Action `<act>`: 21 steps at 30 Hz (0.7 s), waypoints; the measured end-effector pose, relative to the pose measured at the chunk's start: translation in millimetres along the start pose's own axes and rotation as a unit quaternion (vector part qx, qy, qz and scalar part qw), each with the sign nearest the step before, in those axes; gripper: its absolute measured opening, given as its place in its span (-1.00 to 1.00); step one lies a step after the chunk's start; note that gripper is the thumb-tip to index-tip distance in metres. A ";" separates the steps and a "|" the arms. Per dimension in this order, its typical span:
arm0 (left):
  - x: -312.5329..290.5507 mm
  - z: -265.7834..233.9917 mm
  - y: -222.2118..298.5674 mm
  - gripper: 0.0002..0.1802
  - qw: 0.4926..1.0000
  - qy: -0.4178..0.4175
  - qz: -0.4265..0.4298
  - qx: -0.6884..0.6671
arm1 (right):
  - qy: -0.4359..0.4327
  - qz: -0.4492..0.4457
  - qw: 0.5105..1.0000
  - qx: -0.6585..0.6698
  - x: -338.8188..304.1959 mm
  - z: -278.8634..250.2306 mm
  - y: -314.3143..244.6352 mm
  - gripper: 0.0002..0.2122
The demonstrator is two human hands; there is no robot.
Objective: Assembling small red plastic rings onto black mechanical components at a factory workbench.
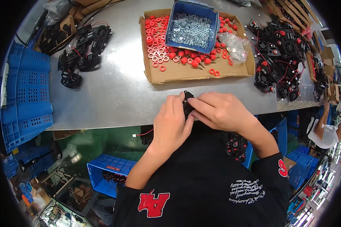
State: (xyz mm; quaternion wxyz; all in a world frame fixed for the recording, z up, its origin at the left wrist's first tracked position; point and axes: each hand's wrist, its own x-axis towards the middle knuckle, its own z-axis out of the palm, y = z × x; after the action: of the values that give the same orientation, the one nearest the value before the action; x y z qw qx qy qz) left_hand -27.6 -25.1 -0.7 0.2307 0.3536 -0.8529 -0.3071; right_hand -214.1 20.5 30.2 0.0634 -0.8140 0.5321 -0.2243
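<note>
At the table's near edge, my left hand [172, 120] grips a small black plastic part [187, 99] from its left side. My right hand [220, 110] holds the same part from the right, thumb and fingers pinched against it. Much of the part is covered by my fingers. A red wire with a white connector [134, 135] trails out to the left below my left hand. Just beyond my hands lies a shallow cardboard tray [185, 78] with red rings [155, 53] and red-capped pieces [195, 63]. In it sits a blue bin [193, 47] of small shiny metal nuts or washers.
Black wired assemblies [87, 49] are piled at the left of the metal table [102, 108], more black assemblies [278, 53] at the right. A clear plastic bag [236, 47] lies in the tray. Blue crates [28, 90] stand at the left; another person [324, 132] is at far right.
</note>
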 end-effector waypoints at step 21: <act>-24.9 -7.8 14.7 -0.33 0.769 -0.097 -0.255 -0.578 | 0.197 0.244 0.848 0.427 -56.0 15.4 -49.0 -0.72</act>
State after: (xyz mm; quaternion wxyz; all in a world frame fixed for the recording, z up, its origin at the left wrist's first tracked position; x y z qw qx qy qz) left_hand -13.6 -1.1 10.5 0.2209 0.3267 -0.4109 -0.8220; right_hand -185.1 89.3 16.6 0.3513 -0.4896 0.5667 -0.5619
